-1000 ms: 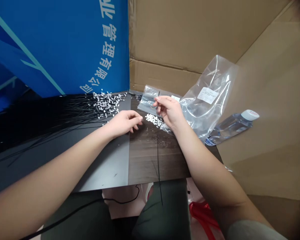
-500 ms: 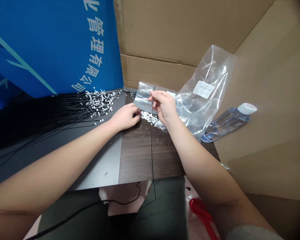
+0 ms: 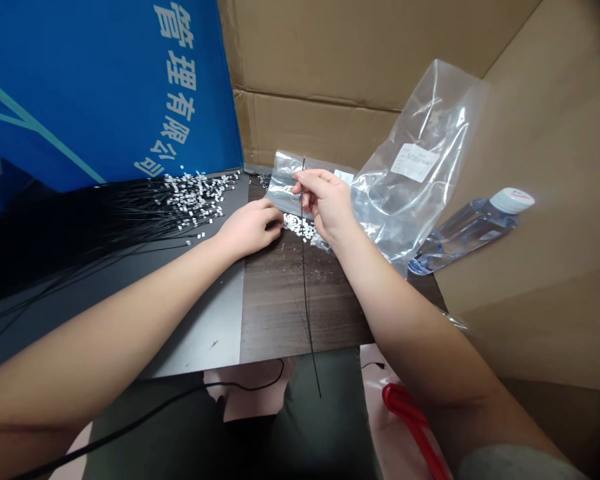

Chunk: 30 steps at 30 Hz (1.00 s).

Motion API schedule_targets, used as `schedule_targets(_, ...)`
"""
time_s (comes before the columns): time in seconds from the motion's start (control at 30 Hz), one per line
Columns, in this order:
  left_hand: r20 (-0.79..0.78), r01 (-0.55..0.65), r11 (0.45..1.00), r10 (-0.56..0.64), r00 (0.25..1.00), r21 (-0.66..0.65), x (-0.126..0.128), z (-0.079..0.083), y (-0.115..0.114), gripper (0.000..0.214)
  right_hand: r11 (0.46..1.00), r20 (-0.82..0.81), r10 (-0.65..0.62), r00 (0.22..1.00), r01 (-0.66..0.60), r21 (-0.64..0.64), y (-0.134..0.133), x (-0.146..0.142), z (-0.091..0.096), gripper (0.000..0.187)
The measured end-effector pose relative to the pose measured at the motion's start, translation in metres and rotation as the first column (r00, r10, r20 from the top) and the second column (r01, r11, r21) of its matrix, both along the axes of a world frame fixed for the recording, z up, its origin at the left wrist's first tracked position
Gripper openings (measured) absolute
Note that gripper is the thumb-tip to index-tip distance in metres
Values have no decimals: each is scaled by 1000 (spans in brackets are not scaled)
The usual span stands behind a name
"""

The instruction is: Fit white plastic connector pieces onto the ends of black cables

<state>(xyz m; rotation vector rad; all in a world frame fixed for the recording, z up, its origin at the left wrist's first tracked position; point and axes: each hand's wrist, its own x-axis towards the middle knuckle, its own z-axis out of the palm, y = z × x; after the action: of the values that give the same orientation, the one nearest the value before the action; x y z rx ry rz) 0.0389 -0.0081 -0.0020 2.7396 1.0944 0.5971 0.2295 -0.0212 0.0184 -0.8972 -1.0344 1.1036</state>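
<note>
My right hand pinches a thin black wire near its upper end. The wire hangs down past the table's front edge, its lower tip over the lap. Close by on the left, my left hand rests low on the table with its fingers curled together. Its fingertips touch the left edge of a small pile of white plastic connectors. Whatever lies between those fingertips is hidden. A small clear plastic bag lies behind the pile, partly covered by my right hand.
At the left spreads a big bundle of black wires with white connectors on their ends. A large clear bag and a water bottle are at the right. Cardboard walls and a blue panel enclose the table.
The camera view has shifted slightly. My right hand keeps its pinch on the wire, whose lower end has swung a little right. My left hand stays at the pile with its fingers curled.
</note>
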Motion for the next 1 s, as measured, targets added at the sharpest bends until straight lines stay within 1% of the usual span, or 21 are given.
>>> schedule_targets(0.13, -29, -1, 1000, 2, 1000, 9, 0, -1, 1, 23, 1000, -2, 1, 1000, -1, 7, 0, -1, 0, 20)
schedule_targets(0.27, -27, 1, 1000, -1, 1000, 6, 1, -1, 1, 23, 1000, 20, -12, 1000, 13, -24, -1, -2, 2, 25)
schedule_targets(0.37, -19, 2, 1000, -2, 1000, -7, 2, -2, 2, 23, 1000, 7, -2, 1000, 2, -13, -1, -3, 1, 27)
schedule_targets(0.53, -7, -45, 999, 45, 999, -29, 7, -4, 5, 21, 1000, 40, -1, 999, 3, -31, 2, -1, -1, 29)
schedule_targets(0.63, -51, -80, 997, 79, 996, -13, 10, -3, 4, 22, 999, 67, -8, 998, 11, -38, 3, 0, -1, 29)
schedule_targets(0.77, -130, -119, 993, 120, 984, 14, 12, -2, 0, 27, 1000, 66, -10, 998, 12, -17, 2, -1, -1, 24)
schedule_targets(0.9, -154, -139, 990, 140, 978, 18, 13, -2, -1, 26, 1000, 72, -9, 997, 11, -25, -1, -3, -1, 22)
schedule_targets(1.0, -164, -148, 989, 145, 976, -4, 14, -3, -1, 22, 999, 93, 5, 996, -1, -42, 0, -5, -4, 22)
